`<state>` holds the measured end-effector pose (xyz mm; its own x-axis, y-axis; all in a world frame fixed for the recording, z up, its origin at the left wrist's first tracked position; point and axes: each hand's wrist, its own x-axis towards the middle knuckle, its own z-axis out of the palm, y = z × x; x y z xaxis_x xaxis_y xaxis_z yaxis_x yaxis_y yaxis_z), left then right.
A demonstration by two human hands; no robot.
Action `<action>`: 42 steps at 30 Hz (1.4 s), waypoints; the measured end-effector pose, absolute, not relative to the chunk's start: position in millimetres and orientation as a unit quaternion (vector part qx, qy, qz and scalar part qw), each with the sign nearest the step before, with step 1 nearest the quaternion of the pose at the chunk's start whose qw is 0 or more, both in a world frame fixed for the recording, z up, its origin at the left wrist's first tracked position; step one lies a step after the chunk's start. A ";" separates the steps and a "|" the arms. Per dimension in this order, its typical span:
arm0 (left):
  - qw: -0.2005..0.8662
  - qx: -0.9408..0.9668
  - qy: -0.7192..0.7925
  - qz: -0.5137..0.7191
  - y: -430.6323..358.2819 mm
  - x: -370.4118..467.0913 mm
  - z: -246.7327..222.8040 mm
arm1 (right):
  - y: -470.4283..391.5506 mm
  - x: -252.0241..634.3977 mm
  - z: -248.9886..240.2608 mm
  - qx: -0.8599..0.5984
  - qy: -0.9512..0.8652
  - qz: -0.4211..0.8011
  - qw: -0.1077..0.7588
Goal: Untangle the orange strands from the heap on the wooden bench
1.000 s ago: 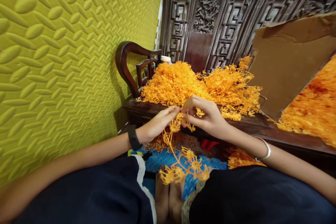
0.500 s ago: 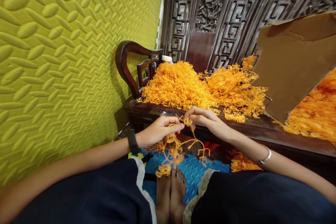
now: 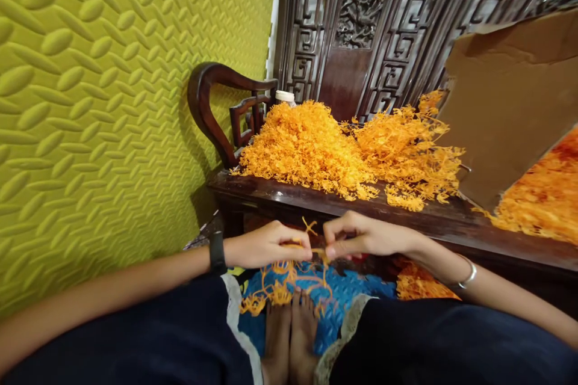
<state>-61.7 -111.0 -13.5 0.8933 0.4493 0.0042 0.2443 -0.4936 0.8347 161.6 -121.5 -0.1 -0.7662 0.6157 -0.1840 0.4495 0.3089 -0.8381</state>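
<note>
While facing the bench (image 3: 241, 186), basically pinches a stringy orange sprig (image 3: 280, 296) in left hand (image 3: 268, 245) and right hand (image 3: 368, 236) fingertips, dangles it over the blue mat (image 3: 345, 289), near the orange heap (image 3: 307, 144).

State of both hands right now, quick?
Left hand: closed, holding orange sprigs.
Right hand: closed, pinching an orange strand.

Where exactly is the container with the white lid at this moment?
In the head view, the container shows at the bench's left end, just behind the orange pile and beside the armrest.
</note>
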 end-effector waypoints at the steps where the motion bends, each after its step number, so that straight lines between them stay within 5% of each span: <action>1: 0.466 0.861 0.185 0.087 -112.2 -60.9 -14.4 | -120.9 163.1 -1.1 -0.307 -0.804 0.508 0.046; 8: 0.485 0.856 0.170 0.053 -109.4 -67.5 -16.1 | -115.3 201.1 -0.8 -0.262 -0.783 0.546 -0.143; 14: 0.561 0.778 0.253 0.130 -99.1 -71.7 -22.0 | -100.9 220.0 -9.7 -0.506 -0.791 0.222 0.263; 20: 0.664 0.646 0.293 0.238 -96.2 -65.3 -23.6 | -61.0 214.4 -17.6 -0.508 -0.819 -0.097 0.248; 26: 0.687 0.581 0.304 0.312 -102.9 -56.2 -12.7 | -27.3 220.0 -9.4 -0.514 -0.808 -0.055 0.283; 32: 0.683 0.556 0.300 0.367 -100.3 -55.7 -5.0 | -85.0 172.3 10.8 -0.440 -0.768 0.111 0.452; 35: 0.659 0.553 0.306 0.409 -101.4 -54.1 1.2 | -119.8 141.2 24.4 -0.371 -0.830 0.152 0.387; 42: 0.592 0.573 0.330 0.461 -108.3 -40.1 1.7 | -135.7 108.4 27.1 -0.335 -0.901 0.035 0.274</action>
